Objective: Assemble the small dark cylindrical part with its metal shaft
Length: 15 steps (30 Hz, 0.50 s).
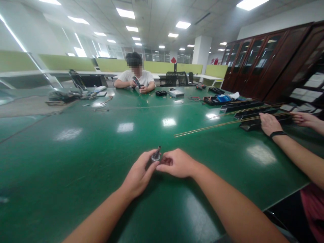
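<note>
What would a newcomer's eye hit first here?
Likely the glossy green tabletop filling the view. Then the small dark metal fitting with a narrow stem, upright in the left hand, the right hand beside it. Third: thin brass-coloured rods, slanting in from the right.

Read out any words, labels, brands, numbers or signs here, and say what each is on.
None can be read.
Metal part in the left hand: no legible marking.
Red diamond at the back: too small to read.
Red wall marks: too small and blurred.
Handheld tool across the table: too blurred for any brand.
</note>
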{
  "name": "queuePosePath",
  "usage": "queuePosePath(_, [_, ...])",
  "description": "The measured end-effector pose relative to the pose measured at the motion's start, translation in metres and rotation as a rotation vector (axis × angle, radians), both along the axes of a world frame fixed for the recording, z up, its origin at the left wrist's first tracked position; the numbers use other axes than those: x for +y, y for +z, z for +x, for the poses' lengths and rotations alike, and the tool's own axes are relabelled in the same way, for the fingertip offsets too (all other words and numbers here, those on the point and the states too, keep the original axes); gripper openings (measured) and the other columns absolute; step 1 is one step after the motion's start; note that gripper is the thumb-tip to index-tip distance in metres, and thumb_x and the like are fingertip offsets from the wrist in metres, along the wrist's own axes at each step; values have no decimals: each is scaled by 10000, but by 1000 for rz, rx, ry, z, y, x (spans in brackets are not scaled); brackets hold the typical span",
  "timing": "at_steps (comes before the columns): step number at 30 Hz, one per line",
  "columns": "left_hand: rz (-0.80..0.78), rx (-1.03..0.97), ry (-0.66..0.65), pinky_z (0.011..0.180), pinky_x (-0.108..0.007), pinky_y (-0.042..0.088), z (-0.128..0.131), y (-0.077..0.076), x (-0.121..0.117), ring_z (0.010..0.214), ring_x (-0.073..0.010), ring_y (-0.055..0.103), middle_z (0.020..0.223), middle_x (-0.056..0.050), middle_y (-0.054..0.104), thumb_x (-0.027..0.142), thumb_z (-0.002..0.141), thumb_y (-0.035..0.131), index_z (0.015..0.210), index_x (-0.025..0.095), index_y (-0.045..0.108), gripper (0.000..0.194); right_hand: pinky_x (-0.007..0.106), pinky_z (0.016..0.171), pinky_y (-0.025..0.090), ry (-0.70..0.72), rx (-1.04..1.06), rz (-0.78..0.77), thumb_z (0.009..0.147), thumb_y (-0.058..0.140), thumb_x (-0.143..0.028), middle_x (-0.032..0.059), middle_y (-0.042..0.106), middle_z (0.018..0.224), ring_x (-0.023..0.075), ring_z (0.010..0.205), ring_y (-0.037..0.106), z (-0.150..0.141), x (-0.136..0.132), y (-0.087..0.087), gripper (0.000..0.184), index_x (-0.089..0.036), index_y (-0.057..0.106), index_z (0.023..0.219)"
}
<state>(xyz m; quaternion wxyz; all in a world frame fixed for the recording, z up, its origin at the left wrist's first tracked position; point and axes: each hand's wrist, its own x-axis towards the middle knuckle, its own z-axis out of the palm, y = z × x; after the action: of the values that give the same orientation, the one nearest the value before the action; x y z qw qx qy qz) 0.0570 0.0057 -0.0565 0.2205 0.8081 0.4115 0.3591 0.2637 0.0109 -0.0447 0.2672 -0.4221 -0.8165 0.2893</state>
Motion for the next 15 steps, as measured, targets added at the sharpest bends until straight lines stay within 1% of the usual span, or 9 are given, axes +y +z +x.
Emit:
queuePosePath(4, [6,22,4,1075,-392,453,-1,-1,0,1188,-234,569,1302,-95,592,431,972,455,1353,211,501,442,214,565,369,-11,2,7,860,649,-491,3,662,727,113,616,560,0,0,0,318,-175,665,830])
queuePosePath(7, [29,33,-13,1104,-370,425,-1,0,0,1233,-216,536,1349,-71,559,392,986,439,1394,245,463,435,215,565,375,-5,11,14,866,643,-490,-1,654,722,111,610,556,0,0,1,313,-178,662,848])
queuePosePath(12, [97,41,-15,1048,-328,454,0,3,1,1161,-187,556,1271,-60,571,333,988,449,1420,277,440,435,220,558,370,-19,24,16,877,630,-482,-5,644,710,109,594,542,-1,-1,4,303,-181,663,859])
queuePosePath(15, [100,37,-10,1015,-329,471,-1,2,3,1121,-184,572,1243,-59,579,322,978,464,1416,275,442,441,225,561,368,-62,36,38,878,625,-493,1,645,712,114,599,539,-1,-2,6,322,-176,654,830])
